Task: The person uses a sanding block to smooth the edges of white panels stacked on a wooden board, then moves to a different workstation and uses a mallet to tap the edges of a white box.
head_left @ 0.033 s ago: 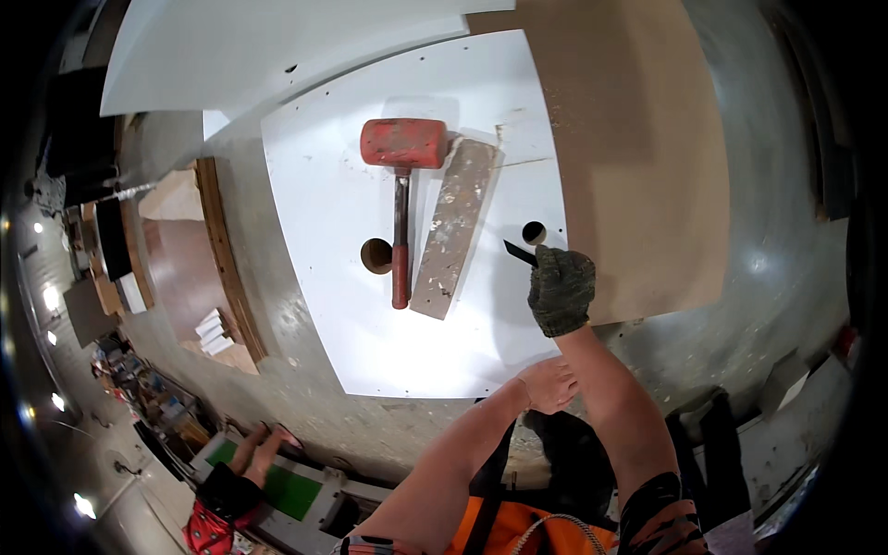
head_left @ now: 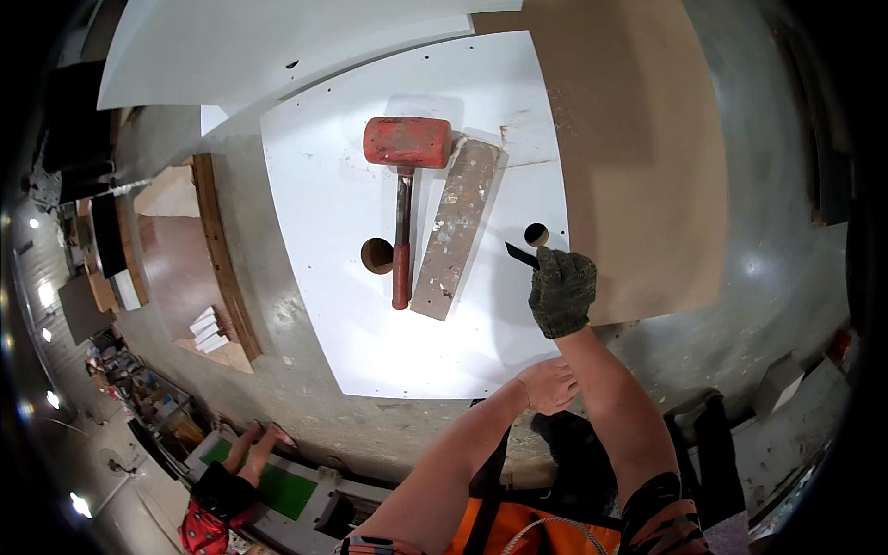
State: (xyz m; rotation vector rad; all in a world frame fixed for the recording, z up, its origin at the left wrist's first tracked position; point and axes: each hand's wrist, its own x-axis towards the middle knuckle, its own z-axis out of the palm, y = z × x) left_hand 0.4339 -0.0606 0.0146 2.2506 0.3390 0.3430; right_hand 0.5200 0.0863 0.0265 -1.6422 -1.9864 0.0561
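Note:
A white panel (head_left: 370, 314) with two round holes lies flat on the concrete floor. On it rest a red rubber mallet (head_left: 405, 148) and, to its right, a paint-spattered wooden block (head_left: 455, 231). My right hand (head_left: 561, 294), in a dark knit glove, grips a thin black tool (head_left: 520, 255) whose tip points up-left beside the right hole (head_left: 536, 234). My bare left hand (head_left: 550, 384) sits palm down at the panel's near right corner, holding nothing. The left hole (head_left: 375, 255) is next to the mallet's handle.
A brown board (head_left: 638, 139) lies under the panel's right side. Another white panel (head_left: 277, 46) lies at the far end. Wooden boards (head_left: 217, 250) and small white blocks sit at the left. At the lower left, another person's hands (head_left: 250, 442) rest by a green-topped machine.

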